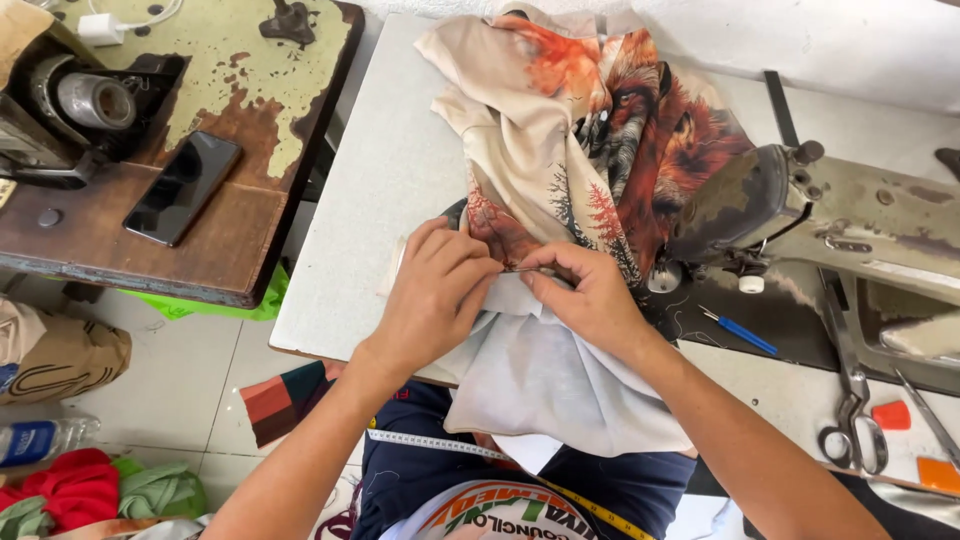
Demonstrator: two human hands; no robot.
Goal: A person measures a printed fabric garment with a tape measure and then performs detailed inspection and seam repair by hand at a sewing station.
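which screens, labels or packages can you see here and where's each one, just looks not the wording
Phone: lying flat on the worn brown side table at left, a dark rectangle with its screen off.
Plastic bottle: on its side on the floor at far left, clear with a blue label.
Shirt print: on the person's chest at the bottom edge, curved lettering in orange, green and white.
No signs or lit screens in view.

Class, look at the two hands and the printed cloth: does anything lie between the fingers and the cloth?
Nothing visible does. The left hand and right hand both pinch the cloth directly on the white table, beside the sewing machine.
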